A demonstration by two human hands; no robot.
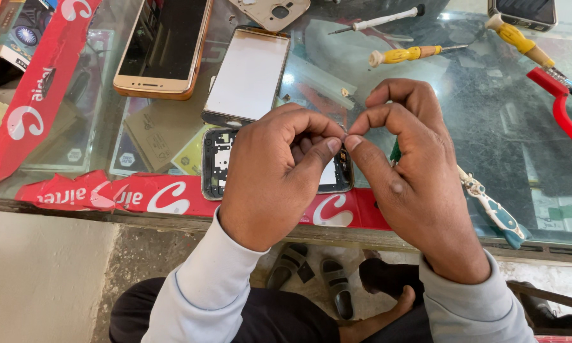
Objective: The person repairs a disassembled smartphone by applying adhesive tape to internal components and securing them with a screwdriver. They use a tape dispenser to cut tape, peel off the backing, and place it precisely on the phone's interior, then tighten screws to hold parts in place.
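My left hand [270,174] and my right hand [416,171] meet fingertip to fingertip above the glass counter [489,127]. Together they pinch a tiny part [344,131], which is too small and too hidden to identify. A green tool handle [395,152] shows between the fingers of my right hand. Under my left hand lies an opened phone frame [217,162] with its inner board exposed and its right half covered. A white and teal hand tool [497,213] sticks out from beneath my right hand on the glass.
A white screen panel [248,76], a gold phone [162,47] and a beige back cover [270,9] lie beyond the hands. Screwdrivers [406,55] [381,19] [518,38], a red-framed tool [562,111] and a dark phone [524,11] sit to the right. Red tape [140,194] lines the near edge.
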